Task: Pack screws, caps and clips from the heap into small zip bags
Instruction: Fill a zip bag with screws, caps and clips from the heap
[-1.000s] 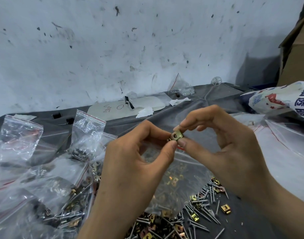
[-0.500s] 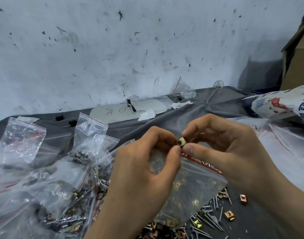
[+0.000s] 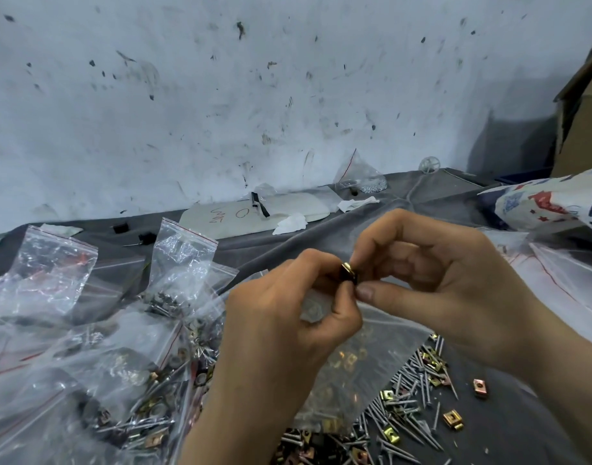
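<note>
Both hands are raised over the near edge of the grey cloth-covered bench (image 3: 509, 444). My left hand (image 3: 281, 330) and right hand (image 3: 449, 297) each pinch the small brass-coloured metal clip (image 3: 349, 271) between curled thumb and forefinger, fingertips touching, other fingers tucked in. A clear plastic zip bag (image 3: 365, 364) with some clips inside hangs just below the hands. Its top is hidden behind my left hand, so I cannot tell which fingers hold it. The loose heap of grey screws and brass clips (image 3: 408, 414) lies under it at the near edge. A pile of filled clear zip bags with red lines (image 3: 120, 364) is at the left edge. A white board (image 3: 288, 209) at the far edge carries a red "O" and a red scribble I can't read. A white printed sack (image 3: 549, 203) at the right edge has blue and red print, characters cut off.
</note>
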Demonstrator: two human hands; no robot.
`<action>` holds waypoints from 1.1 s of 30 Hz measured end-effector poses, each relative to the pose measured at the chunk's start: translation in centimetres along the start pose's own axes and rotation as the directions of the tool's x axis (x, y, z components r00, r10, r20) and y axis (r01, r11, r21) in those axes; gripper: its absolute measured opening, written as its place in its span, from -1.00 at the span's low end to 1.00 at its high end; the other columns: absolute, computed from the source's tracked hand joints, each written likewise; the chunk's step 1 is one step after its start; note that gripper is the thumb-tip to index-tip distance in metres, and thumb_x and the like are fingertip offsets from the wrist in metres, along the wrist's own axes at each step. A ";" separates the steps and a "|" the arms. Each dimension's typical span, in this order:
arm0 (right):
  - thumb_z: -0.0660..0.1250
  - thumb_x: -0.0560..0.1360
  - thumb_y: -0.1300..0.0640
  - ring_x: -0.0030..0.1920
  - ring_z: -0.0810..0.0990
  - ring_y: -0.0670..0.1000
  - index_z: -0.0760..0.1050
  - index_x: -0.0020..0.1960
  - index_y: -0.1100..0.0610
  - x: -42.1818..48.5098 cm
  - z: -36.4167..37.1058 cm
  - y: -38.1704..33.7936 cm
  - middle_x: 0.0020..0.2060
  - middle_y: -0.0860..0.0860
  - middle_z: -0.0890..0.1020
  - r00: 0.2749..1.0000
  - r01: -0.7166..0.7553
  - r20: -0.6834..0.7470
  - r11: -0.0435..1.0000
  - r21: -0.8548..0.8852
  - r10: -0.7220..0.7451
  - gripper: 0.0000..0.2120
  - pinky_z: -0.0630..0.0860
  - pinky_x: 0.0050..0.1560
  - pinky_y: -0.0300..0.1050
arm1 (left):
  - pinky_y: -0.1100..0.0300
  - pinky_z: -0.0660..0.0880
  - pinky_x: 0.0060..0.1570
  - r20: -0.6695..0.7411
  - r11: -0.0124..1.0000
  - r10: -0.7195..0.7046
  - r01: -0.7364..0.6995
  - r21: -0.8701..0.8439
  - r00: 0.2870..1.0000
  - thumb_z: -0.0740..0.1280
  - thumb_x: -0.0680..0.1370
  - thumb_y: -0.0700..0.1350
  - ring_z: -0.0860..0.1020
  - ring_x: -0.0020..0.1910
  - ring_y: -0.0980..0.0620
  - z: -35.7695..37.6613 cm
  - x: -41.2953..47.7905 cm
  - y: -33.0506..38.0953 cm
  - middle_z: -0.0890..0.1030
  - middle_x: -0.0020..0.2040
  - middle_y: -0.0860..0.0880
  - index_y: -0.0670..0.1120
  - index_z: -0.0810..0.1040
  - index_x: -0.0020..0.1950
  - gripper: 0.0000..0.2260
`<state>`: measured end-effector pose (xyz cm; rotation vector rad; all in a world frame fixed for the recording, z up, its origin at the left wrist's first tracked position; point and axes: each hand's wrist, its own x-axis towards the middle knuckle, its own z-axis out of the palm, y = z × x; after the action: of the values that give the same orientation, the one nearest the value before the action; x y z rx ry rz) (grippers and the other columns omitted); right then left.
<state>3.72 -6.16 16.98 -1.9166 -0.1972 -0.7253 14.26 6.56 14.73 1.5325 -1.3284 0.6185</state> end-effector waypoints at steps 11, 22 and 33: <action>0.38 0.33 0.42 -0.23 0.51 -0.07 0.42 -0.16 0.11 0.5 -0.6 -0.4 -0.25 -0.04 0.50 0.992 0.026 0.125 0.995 -0.096 -0.014 -0.74 0.51 -0.14 -0.22 | 0.23 0.54 -0.30 0.157 0.984 -0.051 0.076 -0.159 0.986 0.33 0.38 -0.07 0.60 -0.34 0.22 -0.6 0.2 0.3 0.63 -0.34 0.13 -0.09 0.61 -0.20 -0.88; 0.34 0.30 0.37 -0.27 0.45 0.08 0.37 -0.24 0.15 0.3 0.6 -0.8 -0.28 0.03 0.44 0.958 0.287 0.136 0.882 -0.373 -0.254 -0.81 0.43 -0.27 0.01 | 0.39 0.38 -0.39 0.254 0.890 -0.189 0.275 -0.364 0.949 0.29 0.34 -0.03 0.46 -0.45 0.27 -0.7 0.2 0.3 0.60 -0.39 0.11 0.00 0.56 -0.20 -0.90; 0.33 0.27 0.38 -0.25 0.49 0.04 0.48 -0.25 0.17 0.2 1.4 -0.3 -0.24 0.03 0.46 0.953 0.296 0.057 0.878 -0.375 -0.296 -0.85 0.45 -0.23 -0.12 | 0.43 0.33 -0.43 0.301 0.853 -0.280 0.380 -0.357 0.912 0.32 0.29 0.03 0.47 -0.46 0.27 -1.4 0.3 0.7 0.60 -0.43 0.08 0.02 0.59 -0.26 -0.87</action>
<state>4.27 -4.86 16.91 -2.2841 -0.3783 -1.0305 14.00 7.74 15.77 1.4631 -1.2285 -0.0729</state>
